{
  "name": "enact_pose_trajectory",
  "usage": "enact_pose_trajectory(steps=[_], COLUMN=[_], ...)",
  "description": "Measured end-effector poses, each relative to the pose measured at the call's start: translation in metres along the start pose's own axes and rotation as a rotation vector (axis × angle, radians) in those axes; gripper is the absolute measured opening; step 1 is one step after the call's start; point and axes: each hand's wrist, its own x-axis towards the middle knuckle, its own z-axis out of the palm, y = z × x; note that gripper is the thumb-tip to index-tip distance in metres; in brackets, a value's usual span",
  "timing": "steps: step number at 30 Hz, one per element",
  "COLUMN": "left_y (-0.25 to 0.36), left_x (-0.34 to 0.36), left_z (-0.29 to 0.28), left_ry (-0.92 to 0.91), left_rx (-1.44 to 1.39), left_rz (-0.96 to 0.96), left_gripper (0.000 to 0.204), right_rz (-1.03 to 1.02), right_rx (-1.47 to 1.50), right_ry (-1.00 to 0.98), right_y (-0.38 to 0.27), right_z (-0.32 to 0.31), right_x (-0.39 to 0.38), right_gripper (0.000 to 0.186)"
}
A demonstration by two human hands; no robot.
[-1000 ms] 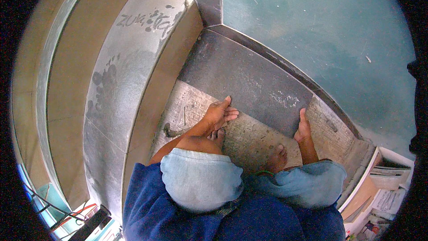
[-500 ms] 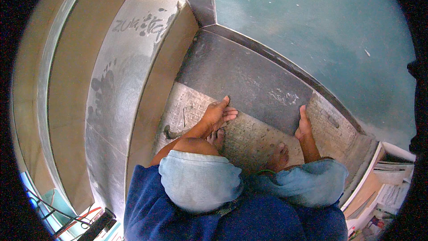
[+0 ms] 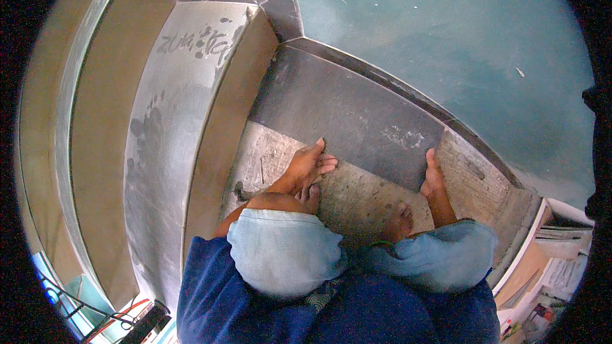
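A large dark grey tile [image 3: 344, 111] lies on the rough bare landing in front of me, its far side running along the dark skirting. My left hand [image 3: 310, 164] is at the tile's near edge, thumb up against it and fingers stretched out to the right. At the right end, my right hand [image 3: 433, 180] grips the tile's side edge, one digit lying along it; its other fingertips are partly hidden. Pale smudges mark the tile near that hand. My bare feet rest on the unfinished surface [image 3: 363, 197] between both hands.
Tiled steps [image 3: 185, 64] with brown risers climb at the left. Dark skirting [image 3: 382, 83] borders a blue-green wall [image 3: 446, 19]. Rough mortar-like surface [image 3: 478, 165] shows beyond the tile's right end. Shelving with papers [image 3: 554, 261] stands lower right, cables [image 3: 121, 315] lower left.
The view has shifted slightly. Both hands stay at the same tile edges, and the tile shows no clear movement.
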Motion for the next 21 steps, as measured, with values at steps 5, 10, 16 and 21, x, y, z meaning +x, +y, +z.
enact_pose_trajectory(steps=[5,10,16,21], left_y=[0.002,0.001,-0.001,0.003], left_x=[-0.001,-0.001,0.002,-0.001], left_z=[0.000,-0.003,-0.003,-0.001], left_ry=[0.026,0.008,0.010,0.015], left_rx=[0.046,0.022,0.012,0.058], left_rz=[-0.020,-0.052,-0.024,-0.080], left_gripper=[0.059,0.059,0.060,0.059], right_rz=[-0.068,-0.077,-0.042,-0.074], right_rx=[-0.096,-0.041,-0.077,0.016], right_ry=[0.049,-0.042,0.041,-0.031], right_y=[-0.001,0.000,0.008,0.007], right_z=[0.001,-0.001,-0.012,-0.007], right_x=[-0.003,-0.002,0.010,0.007], right_gripper=[0.072,0.072,0.070,0.068])
